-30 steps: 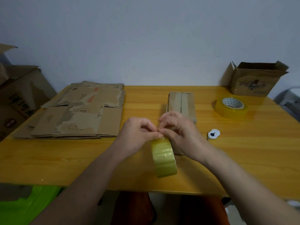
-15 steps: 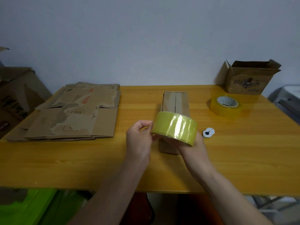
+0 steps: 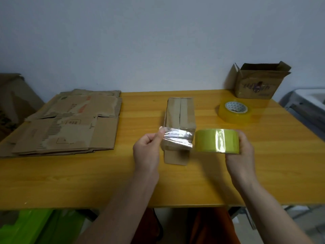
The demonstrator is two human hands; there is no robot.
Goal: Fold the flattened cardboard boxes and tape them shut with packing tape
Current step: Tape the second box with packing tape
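Both forearms are bare, no sleeves showing; rust-orange trousers [image 3: 209, 226] cover the legs below.

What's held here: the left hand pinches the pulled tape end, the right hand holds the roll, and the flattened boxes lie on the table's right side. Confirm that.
One error: the head view shows the flattened boxes on the table's left side. The rest stands: left hand pinches the tape end, right hand holds the roll.

Pale grey wall [image 3: 158, 41] behind wooden table [image 3: 70, 182]
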